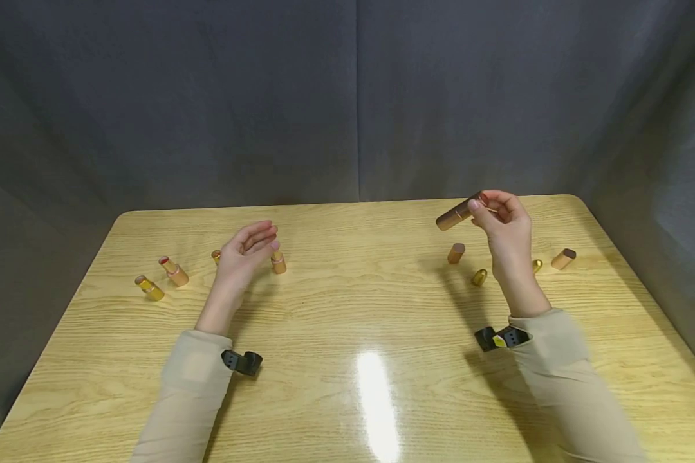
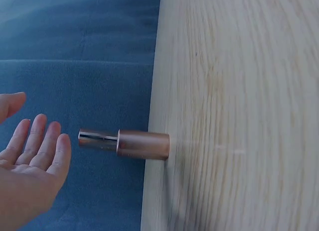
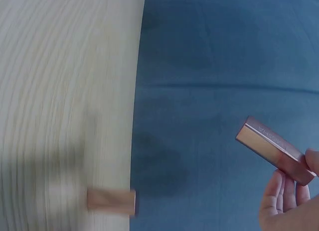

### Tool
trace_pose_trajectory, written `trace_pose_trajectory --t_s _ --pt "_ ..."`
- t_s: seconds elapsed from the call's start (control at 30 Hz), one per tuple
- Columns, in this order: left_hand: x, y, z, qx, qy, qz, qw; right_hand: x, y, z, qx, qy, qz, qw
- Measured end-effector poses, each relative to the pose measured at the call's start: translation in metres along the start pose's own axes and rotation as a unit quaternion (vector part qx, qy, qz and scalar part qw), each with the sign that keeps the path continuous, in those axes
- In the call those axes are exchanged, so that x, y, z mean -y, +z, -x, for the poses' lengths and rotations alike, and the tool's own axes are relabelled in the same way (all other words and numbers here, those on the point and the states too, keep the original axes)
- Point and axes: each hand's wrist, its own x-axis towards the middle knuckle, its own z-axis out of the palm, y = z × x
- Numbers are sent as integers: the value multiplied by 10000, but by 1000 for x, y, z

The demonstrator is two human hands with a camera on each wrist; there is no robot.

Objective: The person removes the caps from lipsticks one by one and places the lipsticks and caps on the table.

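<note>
My right hand (image 1: 506, 235) is raised over the right side of the table, pinching a capped rose-brown lipstick (image 1: 454, 215) between thumb and fingers. Pale lettering shows along the held tube (image 3: 274, 146) in the right wrist view. On the left, my left hand (image 1: 243, 254) hovers with nothing in it, its fingers apart from the thumb. Just right of it stands an uncapped rose-gold lipstick (image 1: 278, 263); its bare metal upper part (image 2: 97, 139) shows in the left wrist view. Another gold tube (image 1: 216, 256) is partly hidden behind the left hand.
Two uncapped lipsticks, one gold (image 1: 150, 289) and one rose-gold with a red tip (image 1: 174, 271), stand at the far left. Below the right hand are a rose-brown cap (image 1: 455, 253) and a gold cap (image 1: 479, 278). Further right are another gold cap (image 1: 537, 265) and rose-brown cap (image 1: 564, 258).
</note>
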Motion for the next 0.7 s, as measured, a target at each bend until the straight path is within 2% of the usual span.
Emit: trace_pose_trajectory --t_s 0.23,0.4,0.7 --pt "2 11 1 264 -17 -51 9996 -8 25 8 330 63 513 9981" --pt "3 19 4 497 -150 -99 9986 -14 39 13 605 94 553 9966" --pt "11 32 4 947 -167 -262 9950 -25 60 25 1007 199 796 9915"
